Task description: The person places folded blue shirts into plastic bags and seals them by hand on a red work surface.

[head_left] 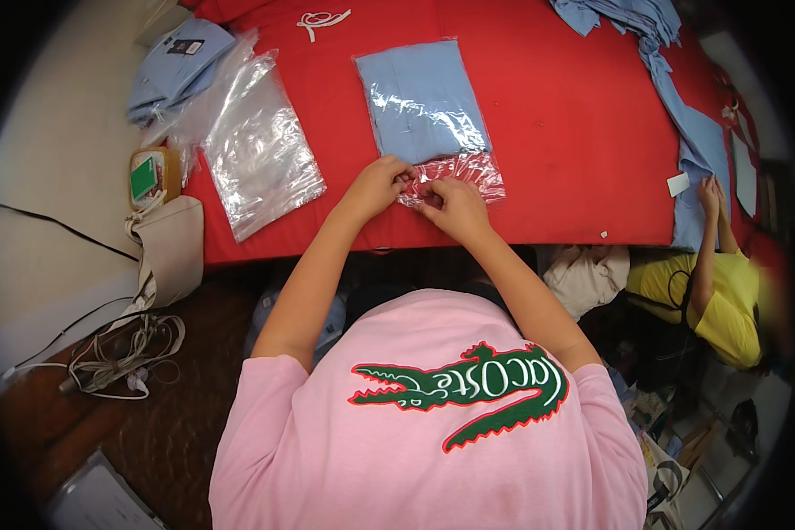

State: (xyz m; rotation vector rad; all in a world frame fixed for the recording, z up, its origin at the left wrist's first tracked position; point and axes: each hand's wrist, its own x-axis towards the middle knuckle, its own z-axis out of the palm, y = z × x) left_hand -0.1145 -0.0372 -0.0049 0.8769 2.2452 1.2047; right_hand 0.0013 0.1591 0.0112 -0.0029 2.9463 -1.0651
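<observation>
1. The red cloth-covered table (556, 132) is the largest thing in view, smooth and matte, filling the upper middle of the picture.
2. At its far right lies a heap of loose light-blue cloth garments (671, 79), soft and crumpled, not yet bagged. A second person in a yellow shirt (724, 305) has a hand on them.
3. On the table's left side sits a stack of empty clear plastic bags (261, 150), glossy and wrinkled, with folded light-blue garments (177, 66) beyond it.
4. In the centre lies the folded light-blue shirt inside a clear plastic bag (424, 110), flat and rectangular. The shirt looks fully inserted; by my judgement only the open flap at the near end is left to close.
5. The left hand (380, 184) pinches the crinkled flap's near left part, fingers curled shut on the film.
6. The right hand (450, 203) grips the same flap just beside it, fingers closed on the plastic.
7. A small green-topped box (147, 177) sits off the table's left edge.
</observation>
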